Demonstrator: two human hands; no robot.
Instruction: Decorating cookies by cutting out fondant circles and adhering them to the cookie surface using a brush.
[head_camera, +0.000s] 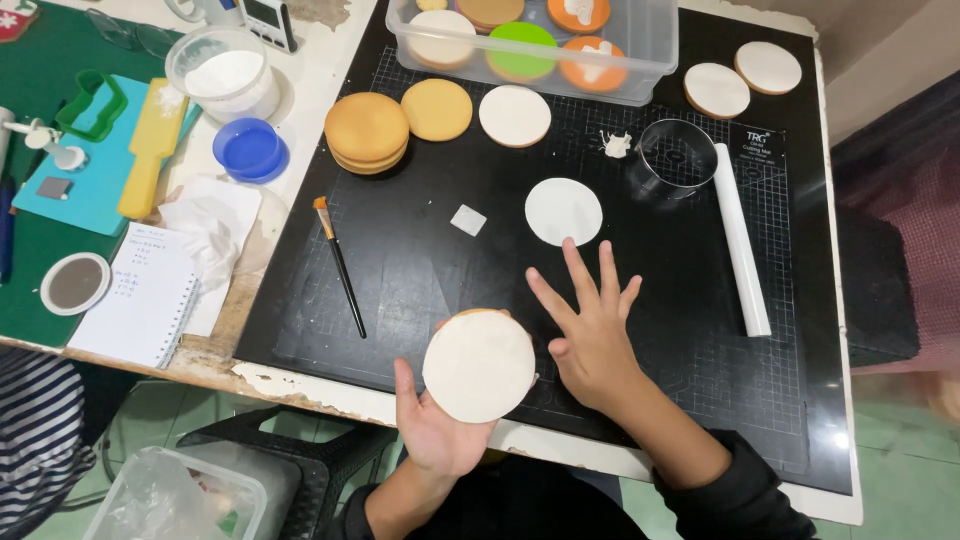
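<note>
Table (300, 395): worn light top, edge paint chipped, carrying a black gridded cutting mat (420, 260) over most of its right part and a green mat (40, 80) at far left.

Clear plastic tub (655, 40): stands at the mat's far edge and holds several round cookies with white, green and orange tops.

White rolling pin (742, 240): lies on the mat at right, just beside a round metal cutter (676, 155).

Cookies on the mat: 1 stack of bare golden rounds (366, 130), 1 single bare round (437, 109), 1 white-covered round (514, 116), and 2 more white-covered rounds (742, 78) at far right.

Covered cookie (479, 366): round, its top hidden under a white icing sheet, held at the near edge of the mat above the table's rim. Left hand (435, 430) cups it from beneath, fingers curled round its edge.

Cut white icing disc (563, 211): lies flat on the mat, just beyond the right hand's fingertips, apart from them.

Right hand (590, 330): open, fingers spread, holding nothing, palm down low over the mat beside the held cookie.

Thin brush (340, 265): lies on the mat at left.

Assessment: the step in hand appears to be the covering of 1 cookie, with the icing already seated. The next move would likely call for smoothing the sheet to the edge with light, even pressure so it does not tear or shift.
</note>
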